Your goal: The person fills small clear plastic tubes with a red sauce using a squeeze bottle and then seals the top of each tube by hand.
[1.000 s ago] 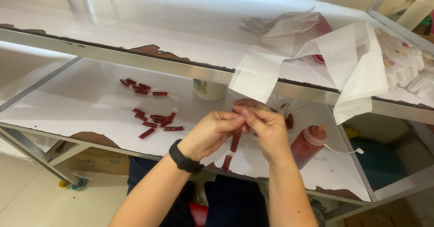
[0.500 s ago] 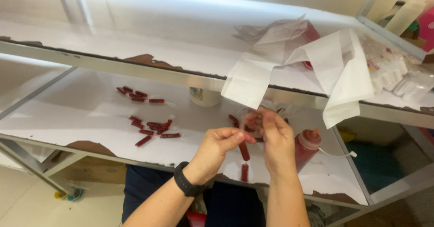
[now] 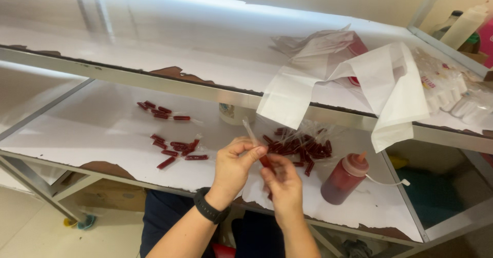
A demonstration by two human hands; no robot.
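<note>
Both hands meet just above the near edge of the worktop (image 3: pixel 77 135), seen from the head camera looking down. The left hand (image 3: pixel 233 166), with a black wristband (image 3: pixel 210 206) on its wrist, is closed in a pinch: thumb and forefinger grip the clear upper end of a thin plastic tube (image 3: pixel 257 150), which slants up and away from the fingers. The right hand (image 3: pixel 282 183) is also curled shut, just below and beside the left, its fingertips holding the lower part of the same tube, where red liquid fills it. The two hands nearly touch around the tube.

Just beyond the hands, a little toward the right hand's side, lies a heap of filled red tubes (image 3: pixel 300 147) with clear ends sticking out. Right of the right hand stands a squeeze bottle (image 3: pixel 343 180) of red liquid with a pointed nozzle, tilted slightly, near the heap but apart from it. Well to the left of the left hand lie a small cluster of red tubes (image 3: pixel 177 150), and farther off beyond it another small group (image 3: pixel 162 111).

Beyond the hands a metal rail (image 3: pixel 154 81) crosses the view, carrying an upper shelf. White plastic bags (image 3: pixel 380 83) hang over that rail, above the heap. Farther right on the shelf lie packs of small white items (image 3: pixel 452 96), too blurred to tell.
</note>
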